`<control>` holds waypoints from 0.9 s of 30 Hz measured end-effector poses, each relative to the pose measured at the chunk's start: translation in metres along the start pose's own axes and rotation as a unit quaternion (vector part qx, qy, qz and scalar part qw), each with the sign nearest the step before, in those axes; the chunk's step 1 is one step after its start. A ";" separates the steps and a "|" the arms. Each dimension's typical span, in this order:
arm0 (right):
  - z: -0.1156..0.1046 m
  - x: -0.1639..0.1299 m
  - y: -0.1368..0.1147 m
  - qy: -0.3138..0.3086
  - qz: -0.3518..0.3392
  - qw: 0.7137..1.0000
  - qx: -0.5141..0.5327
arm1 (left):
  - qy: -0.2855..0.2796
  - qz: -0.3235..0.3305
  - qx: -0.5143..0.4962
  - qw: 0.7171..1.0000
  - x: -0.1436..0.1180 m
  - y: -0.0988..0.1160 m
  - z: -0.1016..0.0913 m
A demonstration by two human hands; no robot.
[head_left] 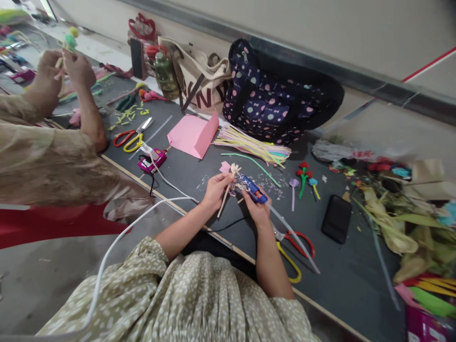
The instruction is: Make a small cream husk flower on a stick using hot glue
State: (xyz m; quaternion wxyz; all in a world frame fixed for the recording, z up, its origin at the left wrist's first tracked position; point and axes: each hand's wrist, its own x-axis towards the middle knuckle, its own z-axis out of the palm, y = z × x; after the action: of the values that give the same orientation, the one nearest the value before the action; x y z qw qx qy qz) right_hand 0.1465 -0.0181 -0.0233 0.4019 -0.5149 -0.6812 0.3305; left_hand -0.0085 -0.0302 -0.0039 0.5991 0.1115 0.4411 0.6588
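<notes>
Over the near edge of the dark table (199,164), in the head view, your left hand (216,188) pinches a thin pale stick (225,197) topped by a small paper flower (234,169), fingers closed narrowly around it. Your right hand (257,209) is wrapped around a blue glue gun (252,188), whose nozzle sits just at the flower's base. Keep the stick steady and the nozzle touching only the joint, and keep your left fingertips clear of the tip. A glue stick (295,237) trails from the gun's back over the red and yellow scissors (294,249). Finished paper flowers (304,180) lie near, a black phone (337,219) just beyond. Another person's hands (66,66) work at far left.
</notes>
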 end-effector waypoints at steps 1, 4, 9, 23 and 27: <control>0.000 0.000 0.000 0.002 -0.001 1.000 -0.001 | 0.000 -0.001 0.000 1.000 0.000 0.000 0.000; 0.001 0.000 0.001 0.004 -0.009 1.000 -0.004 | -0.002 -0.001 -0.002 1.000 0.000 -0.001 0.000; 0.002 0.000 0.003 0.013 -0.012 1.000 -0.007 | -0.005 0.003 -0.009 1.000 0.001 -0.002 -0.002; -0.001 -0.001 -0.002 -0.004 -0.020 1.000 -0.008 | -0.005 0.002 -0.010 1.000 0.001 -0.004 -0.003; -0.001 -0.001 -0.004 -0.007 -0.018 1.000 -0.010 | -0.002 0.001 -0.010 1.000 0.001 -0.004 -0.002</control>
State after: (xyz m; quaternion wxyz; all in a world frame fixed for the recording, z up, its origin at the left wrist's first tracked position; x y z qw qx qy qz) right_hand 0.1459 -0.0200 -0.0193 0.3978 -0.5046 -0.6962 0.3200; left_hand -0.0073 -0.0308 -0.0082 0.6008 0.1071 0.4329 0.6635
